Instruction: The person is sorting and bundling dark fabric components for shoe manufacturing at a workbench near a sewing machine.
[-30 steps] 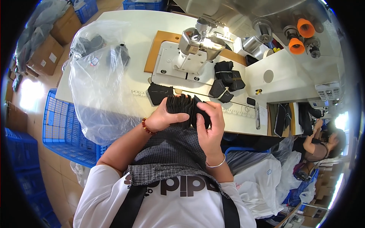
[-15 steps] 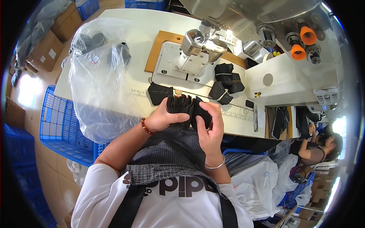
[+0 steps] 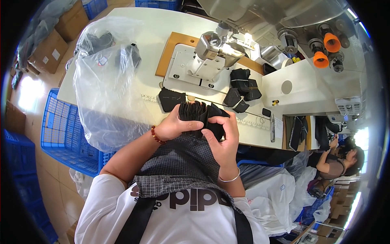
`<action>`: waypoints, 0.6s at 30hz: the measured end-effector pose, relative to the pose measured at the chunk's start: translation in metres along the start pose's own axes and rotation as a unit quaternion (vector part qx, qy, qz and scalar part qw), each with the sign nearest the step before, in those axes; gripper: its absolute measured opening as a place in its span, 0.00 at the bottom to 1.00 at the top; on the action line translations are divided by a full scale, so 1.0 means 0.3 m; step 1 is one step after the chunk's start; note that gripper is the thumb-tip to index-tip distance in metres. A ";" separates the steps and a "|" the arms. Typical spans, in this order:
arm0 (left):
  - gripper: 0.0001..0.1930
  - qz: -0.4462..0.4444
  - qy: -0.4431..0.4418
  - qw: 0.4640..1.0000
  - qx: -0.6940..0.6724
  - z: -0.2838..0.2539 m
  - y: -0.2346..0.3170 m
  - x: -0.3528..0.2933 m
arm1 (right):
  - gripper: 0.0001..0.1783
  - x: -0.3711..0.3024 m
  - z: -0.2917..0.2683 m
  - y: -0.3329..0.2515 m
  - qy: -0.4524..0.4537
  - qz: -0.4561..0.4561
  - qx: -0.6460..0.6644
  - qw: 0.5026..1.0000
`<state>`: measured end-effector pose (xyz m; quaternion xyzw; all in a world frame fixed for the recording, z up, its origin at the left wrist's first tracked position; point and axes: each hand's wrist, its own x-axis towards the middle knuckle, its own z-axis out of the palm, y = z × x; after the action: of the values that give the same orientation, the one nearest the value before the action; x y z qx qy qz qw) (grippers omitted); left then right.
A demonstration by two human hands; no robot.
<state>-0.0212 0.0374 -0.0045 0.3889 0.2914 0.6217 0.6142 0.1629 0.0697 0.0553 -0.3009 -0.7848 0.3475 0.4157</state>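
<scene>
Between my hands, above my lap at the table's front edge, is a thick stack of black fabric pieces (image 3: 192,112). My left hand (image 3: 175,125) is closed round the stack's left side, its thumb lying across the front. More black pieces (image 3: 217,131) fan out at the right of the stack. My right hand (image 3: 222,140) pinches at these pieces, index finger bent over them and thumb below. Just beyond the stack, a black fabric piece (image 3: 171,100) lies on the table. Farther right are several tied black bundles (image 3: 242,86).
A white sewing machine (image 3: 207,67) stands on the table beyond my hands. Clear plastic bags (image 3: 107,97) cover the table's left side, above a blue basket (image 3: 67,136). Orange-tipped thread holders (image 3: 321,60) hang at upper right. Another person (image 3: 335,162) sits at far right.
My right thumb and index finger have shifted left toward the stack, and the right-hand pieces are tilted differently. My left hand keeps its hold.
</scene>
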 end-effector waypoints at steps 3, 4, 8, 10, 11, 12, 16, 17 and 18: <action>0.19 0.004 -0.002 1.000 -0.008 -0.001 0.000 0.001 | 0.16 -0.005 0.002 0.007 -0.003 0.026 0.045 0.999; 0.19 0.004 -0.001 1.000 -0.008 0.001 0.001 0.001 | 0.16 -0.006 0.002 0.010 -0.003 0.026 0.044 0.999; 0.20 0.008 0.001 1.000 -0.013 0.009 0.009 -0.001 | 0.15 -0.005 -0.006 0.023 -0.013 0.030 0.059 0.998; 0.20 0.012 -0.001 1.000 -0.013 0.011 0.011 0.000 | 0.15 -0.004 -0.007 0.026 -0.018 0.026 0.059 0.998; 0.20 0.013 -0.001 1.000 -0.009 0.014 0.014 0.000 | 0.14 -0.005 -0.005 0.024 -0.016 0.035 0.067 0.997; 0.20 0.014 -0.001 1.000 -0.004 0.015 0.015 0.001 | 0.14 -0.005 -0.004 0.023 -0.013 0.045 0.075 0.996; 0.18 0.027 -0.021 0.996 0.082 0.012 0.014 0.005 | 0.14 -0.001 0.003 0.018 -0.001 0.041 0.061 0.997; 0.18 0.030 -0.023 0.995 0.097 0.017 0.014 0.005 | 0.14 0.001 0.003 0.021 0.002 0.049 0.052 0.997; 0.18 0.032 -0.025 0.993 0.112 0.021 0.015 0.005 | 0.14 0.002 0.003 0.021 0.005 0.057 0.043 0.997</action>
<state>-0.0181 0.0379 0.0026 0.4797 0.3315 0.5946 0.5536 0.1629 0.0737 0.0501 -0.3289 -0.7484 0.4025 0.4119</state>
